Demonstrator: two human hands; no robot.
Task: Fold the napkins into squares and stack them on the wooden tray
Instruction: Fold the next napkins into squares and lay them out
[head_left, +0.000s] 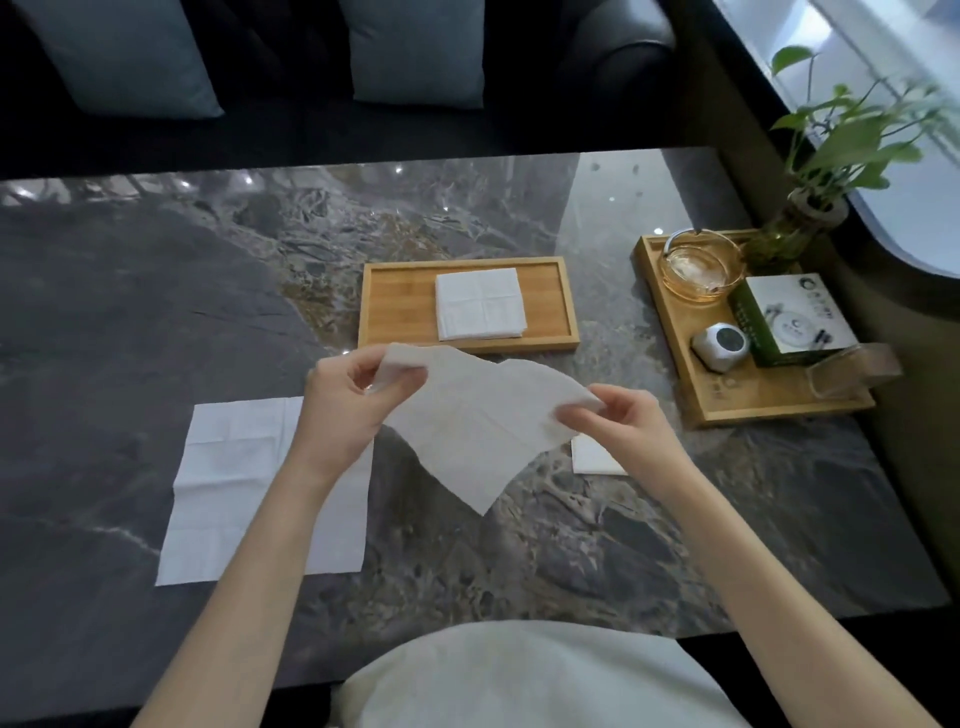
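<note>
Both hands hold one unfolded napkin in the air, just in front of the wooden tray, which serves here as the landmark. The left hand pinches one corner between thumb and fingers; the right hand pinches the opposite corner in the same way. The sheet hangs between them with a loose corner pointing down to the desk.

One folded napkin lies already in the middle of the tray. Left of the tray and nearer to the person, a flat napkin waits on the desk. A small white piece shows right of the tray and nearer, mostly hidden under the right hand; I cannot tell if it is folded.

To do this step well, I think the sheet should be laid flat on the desk before folding, because thin paper folds badly in the air. Then bring edge exactly to edge, press the crease with flat fingers, and fold once more to make a square. The size should match the one on the tray, so the stack stays straight.
</note>
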